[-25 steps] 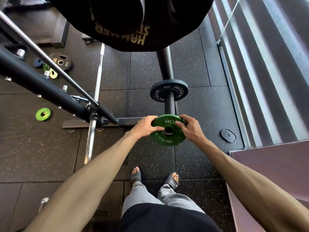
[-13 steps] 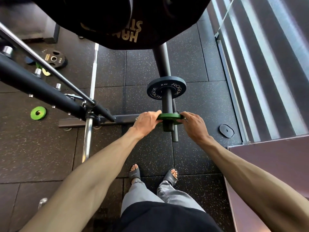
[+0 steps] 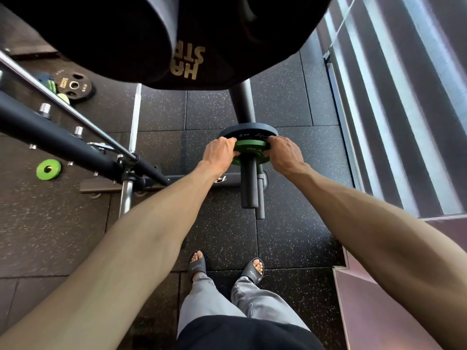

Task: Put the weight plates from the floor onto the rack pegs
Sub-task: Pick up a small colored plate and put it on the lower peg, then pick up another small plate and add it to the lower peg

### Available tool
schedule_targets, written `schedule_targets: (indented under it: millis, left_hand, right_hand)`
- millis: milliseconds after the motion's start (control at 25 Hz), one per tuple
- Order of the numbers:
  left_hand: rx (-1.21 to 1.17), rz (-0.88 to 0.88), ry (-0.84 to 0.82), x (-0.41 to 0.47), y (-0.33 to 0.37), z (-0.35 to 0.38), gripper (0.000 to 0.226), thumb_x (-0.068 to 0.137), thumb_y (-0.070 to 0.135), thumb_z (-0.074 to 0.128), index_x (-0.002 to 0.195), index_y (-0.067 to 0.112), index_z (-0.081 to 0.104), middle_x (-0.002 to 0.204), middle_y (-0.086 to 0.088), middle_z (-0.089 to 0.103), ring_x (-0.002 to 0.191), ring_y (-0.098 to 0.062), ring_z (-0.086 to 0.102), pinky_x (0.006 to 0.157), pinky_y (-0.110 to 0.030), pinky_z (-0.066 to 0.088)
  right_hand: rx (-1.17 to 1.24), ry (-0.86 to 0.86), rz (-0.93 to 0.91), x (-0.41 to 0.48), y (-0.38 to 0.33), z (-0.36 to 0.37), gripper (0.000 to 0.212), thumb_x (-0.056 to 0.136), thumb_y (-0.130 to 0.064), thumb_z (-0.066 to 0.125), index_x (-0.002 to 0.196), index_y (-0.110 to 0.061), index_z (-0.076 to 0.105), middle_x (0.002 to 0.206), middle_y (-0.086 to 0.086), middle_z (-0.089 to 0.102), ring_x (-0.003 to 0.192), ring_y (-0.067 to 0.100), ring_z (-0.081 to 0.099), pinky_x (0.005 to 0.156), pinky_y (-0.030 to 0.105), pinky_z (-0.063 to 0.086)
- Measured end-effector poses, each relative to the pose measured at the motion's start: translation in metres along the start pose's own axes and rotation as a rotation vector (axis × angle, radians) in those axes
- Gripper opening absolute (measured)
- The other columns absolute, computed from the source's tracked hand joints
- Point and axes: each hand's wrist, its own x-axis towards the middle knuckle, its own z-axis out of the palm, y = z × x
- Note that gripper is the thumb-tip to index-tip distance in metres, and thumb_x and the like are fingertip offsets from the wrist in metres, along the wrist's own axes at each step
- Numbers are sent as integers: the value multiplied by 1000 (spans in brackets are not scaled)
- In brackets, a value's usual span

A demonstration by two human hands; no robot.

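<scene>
Rubber floor tiles (image 3: 290, 231), black and speckled, carry one small green disc (image 3: 48, 169) at far left. The left hand (image 3: 218, 154) and right hand (image 3: 284, 154) each grip an edge of one round green plate (image 3: 250, 147), threaded on a smooth black cylindrical peg (image 3: 249, 185), just in front of one dark plate (image 3: 249, 130).

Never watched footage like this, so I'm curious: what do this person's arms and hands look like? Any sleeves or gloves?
Both arms are bare as far up as the view shows: no sleeves on the left arm or right arm. The left hand and right hand wear no gloves; no watch, band or ring shows.
</scene>
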Motion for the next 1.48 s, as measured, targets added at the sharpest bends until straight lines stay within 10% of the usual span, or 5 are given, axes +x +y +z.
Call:
schedule_targets:
  millis: [200,360,560,1280,1480]
  left_hand:
    - [-23,-123,-10,-35,-16,-4,37,95,23,64,126,8,52,108,-17,69,100,-35,69,84,-46,57]
    - [-45,-294,-144,-99,-49,10,24,96,25,60,115,11,56,109,-14,68,99,-33,67,82,-43,53]
    - [-275,-560,-302,-220,-116,44,19,96,31,59,105,15,62,108,-8,69,98,-28,66,82,-37,51]
    - [-743,-1216,-2,-593,-438,-2,19,96,17,51,85,8,62,79,-12,60,90,-37,66,71,-38,48]
    - [-811,-1319,16,-603,-516,0,21,95,24,52,98,13,69,102,-10,71,95,-28,66,83,-37,51]
  right_hand:
    - [287,-32,270,-39,3,25,43,95,-29,57,130,-10,42,124,18,61,110,37,60,87,46,47]
    - [80,-441,387,-98,18,73,27,97,-20,50,115,0,53,118,24,64,100,37,63,77,37,48]
    - [-139,-833,46,-145,-60,132,33,96,-19,51,116,5,63,109,16,67,90,24,61,79,37,50]
    - [-345,-857,-922,-237,-673,260,30,99,-18,49,113,4,64,119,24,67,112,37,63,91,38,48]
    - [-426,-904,-1011,-226,-768,308,30,96,-15,50,109,6,67,116,26,68,111,39,64,91,40,50]
